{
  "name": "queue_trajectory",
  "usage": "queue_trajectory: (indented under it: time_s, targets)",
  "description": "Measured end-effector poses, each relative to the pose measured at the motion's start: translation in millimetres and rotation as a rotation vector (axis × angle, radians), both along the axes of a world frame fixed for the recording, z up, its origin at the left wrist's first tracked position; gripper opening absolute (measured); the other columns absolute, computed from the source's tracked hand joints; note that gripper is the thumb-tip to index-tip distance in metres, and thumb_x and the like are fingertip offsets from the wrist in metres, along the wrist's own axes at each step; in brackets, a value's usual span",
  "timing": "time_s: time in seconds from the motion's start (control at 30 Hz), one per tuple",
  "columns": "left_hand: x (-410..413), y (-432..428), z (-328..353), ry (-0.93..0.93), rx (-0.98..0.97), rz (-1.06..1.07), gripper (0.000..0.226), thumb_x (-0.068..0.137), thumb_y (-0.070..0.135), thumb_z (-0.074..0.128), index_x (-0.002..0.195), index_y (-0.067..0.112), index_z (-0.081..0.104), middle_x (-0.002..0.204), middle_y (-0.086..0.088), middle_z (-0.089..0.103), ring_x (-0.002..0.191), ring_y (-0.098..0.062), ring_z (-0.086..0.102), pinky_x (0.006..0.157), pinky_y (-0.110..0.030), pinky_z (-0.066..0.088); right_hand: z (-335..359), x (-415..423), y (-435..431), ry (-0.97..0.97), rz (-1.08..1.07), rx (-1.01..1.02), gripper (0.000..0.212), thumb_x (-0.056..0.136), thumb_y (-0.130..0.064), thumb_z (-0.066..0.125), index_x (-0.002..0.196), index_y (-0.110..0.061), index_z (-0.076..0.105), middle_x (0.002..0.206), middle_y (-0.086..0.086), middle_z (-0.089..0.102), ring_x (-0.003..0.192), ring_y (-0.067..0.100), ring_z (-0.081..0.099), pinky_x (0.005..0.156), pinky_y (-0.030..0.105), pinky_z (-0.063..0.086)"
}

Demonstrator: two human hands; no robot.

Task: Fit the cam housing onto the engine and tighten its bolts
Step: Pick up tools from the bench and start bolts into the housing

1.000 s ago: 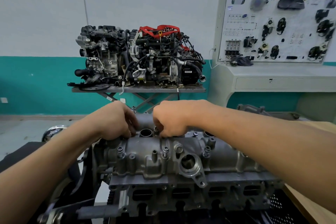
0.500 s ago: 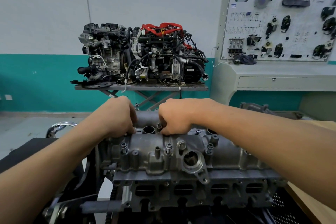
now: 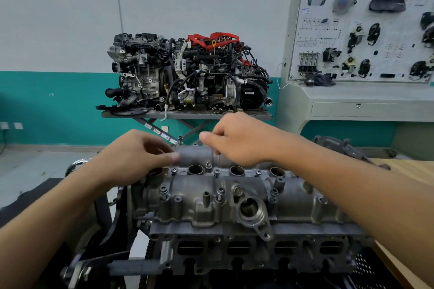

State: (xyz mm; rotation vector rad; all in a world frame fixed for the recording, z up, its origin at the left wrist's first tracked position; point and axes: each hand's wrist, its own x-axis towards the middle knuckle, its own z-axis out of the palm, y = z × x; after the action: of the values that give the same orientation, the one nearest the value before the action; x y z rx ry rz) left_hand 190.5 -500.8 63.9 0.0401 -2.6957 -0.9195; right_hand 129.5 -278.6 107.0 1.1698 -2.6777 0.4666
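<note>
The cam housing (image 3: pixel 234 197) sat on the engine (image 3: pixel 246 253). It looked a heavy, rigid casting, likely best gripped at its ends. Fingers of the right hand (image 3: pixel 237 141) pinched a thin bolt (image 3: pixel 212 156). Those of the left hand (image 3: pixel 136 157) curled, hold unclear.

Grey cast-metal cam housing (image 3: pixel 234 197) sits on the dark grey engine block (image 3: pixel 234 251), with small steel bolts (image 3: pixel 216 173) standing in its holes. Over the far ridge, the left hand (image 3: pixel 138 157) has loosely curled fingers with the thumb tip at the forefinger, and the right hand (image 3: pixel 234 141) beside it curls above a thin shaft; can't tell if either grips anything. Behind are assembled display engines (image 3: pixel 187 73) on a grey metal table (image 3: pixel 234 115), and a white parts display board (image 3: pixel 364 35) to the right.
</note>
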Motion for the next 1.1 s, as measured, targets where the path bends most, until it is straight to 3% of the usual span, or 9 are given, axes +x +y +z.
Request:
queue_trajectory:
  time_s: [0.1,0.23,0.43,0.57,0.77,0.9,1.0,1.07,1.1]
  targets:
    - [19.5,-5.6,-24.9,0.037,0.176,0.029,0.045,0.075,0.075,0.051,0.086,0.041,0.077,0.083,0.005,0.077,0.068,-0.006,0.064,0.071,-0.030,0.047,-17.6,20.2,9.2,-0.175,0.036,-0.251,0.064,0.101,-0.050,0.043,0.076,0.004,0.065,0.061,0.018,0.062,0.044,0.013,0.045,0.047,0.027,0.044]
    - [21.5,12.3,-53.7,0.100,0.443,0.128,0.075,0.086,0.078,0.047,0.086,0.006,0.067,0.064,-0.002,0.052,0.057,-0.018,0.047,0.062,-0.035,0.037,-47.3,35.2,11.3,-0.189,0.034,-0.304,0.062,0.102,-0.040,0.047,0.069,0.011,0.057,0.049,0.015,0.043,0.042,0.020,0.037,0.051,0.041,0.047]
    - [16.1,27.2,-55.1,0.186,0.552,0.328,0.076,0.098,0.065,0.038,0.082,-0.003,0.068,0.062,-0.006,0.054,0.055,-0.018,0.046,0.059,-0.032,0.036,-51.6,42.1,15.0,-0.122,-0.002,-0.434,0.067,0.099,-0.043,0.048,0.054,0.006,0.051,0.044,0.020,0.043,0.043,0.034,0.041,0.052,0.046,0.050]
    - [19.9,28.5,-59.7,0.241,0.526,0.367,0.079,0.099,0.063,0.039,0.082,-0.009,0.065,0.060,-0.009,0.057,0.052,-0.017,0.046,0.059,-0.032,0.035,-57.1,48.2,15.6,-0.052,0.025,-0.411,0.067,0.099,-0.044,0.049,0.043,-0.009,0.033,0.035,-0.002,0.028,0.036,0.016,0.026,0.046,0.040,0.039]
    - [21.9,28.2,-59.5,0.260,0.499,0.337,0.069,0.096,0.066,0.043,0.073,0.010,0.076,0.061,-0.017,0.065,0.054,-0.022,0.055,0.060,-0.035,0.041,-55.4,49.3,25.9,-0.039,0.106,-0.414,0.064,0.100,-0.041,0.051,0.048,-0.004,0.046,0.040,0.006,0.041,0.040,0.022,0.036,0.048,0.038,0.039]
    - [24.0,24.9,-55.0,0.192,0.515,0.268,0.056,0.093,0.069,0.046,0.075,0.027,0.077,0.059,-0.002,0.062,0.052,-0.018,0.053,0.058,-0.031,0.041,-39.2,26.3,71.2,0.104,-0.060,-0.456,0.056,0.097,-0.043,0.052,0.051,-0.010,0.051,0.041,-0.006,0.045,0.039,0.011,0.038,0.045,0.030,0.036]
    - [18.2,23.0,-51.0,0.181,0.531,0.236,0.058,0.095,0.064,0.050,0.074,0.016,0.077,0.058,0.001,0.059,0.052,-0.016,0.049,0.059,-0.032,0.035,-23.2,-7.3,129.8,0.325,-0.443,-0.278,0.034,0.093,-0.046,0.054,0.077,-0.020,0.069,0.074,-0.005,0.071,0.064,0.013,0.062,0.067,0.036,0.056]
    - [14.3,21.0,-51.8,0.204,0.507,0.240,0.053,0.097,0.058,0.052,0.072,0.018,0.076,0.056,0.003,0.058,0.053,-0.017,0.048,0.060,-0.032,0.035,-19.4,-26.7,167.6,0.336,-0.748,-0.064,0.040,0.093,-0.052,0.054,0.112,-0.021,0.068,0.110,0.003,0.072,0.099,0.024,0.065,0.092,0.045,0.052]
    - [13.0,20.9,-53.2,0.219,0.488,0.243,0.048,0.098,0.055,0.052,0.072,0.022,0.076,0.054,0.004,0.057,0.050,-0.016,0.047,0.058,-0.030,0.034,-20.5,-34.7,183.3,0.247,-0.815,-0.020,0.047,0.092,-0.055,0.055,0.122,-0.020,0.064,0.122,0.006,0.068,0.110,0.028,0.062,0.097,0.045,0.048]
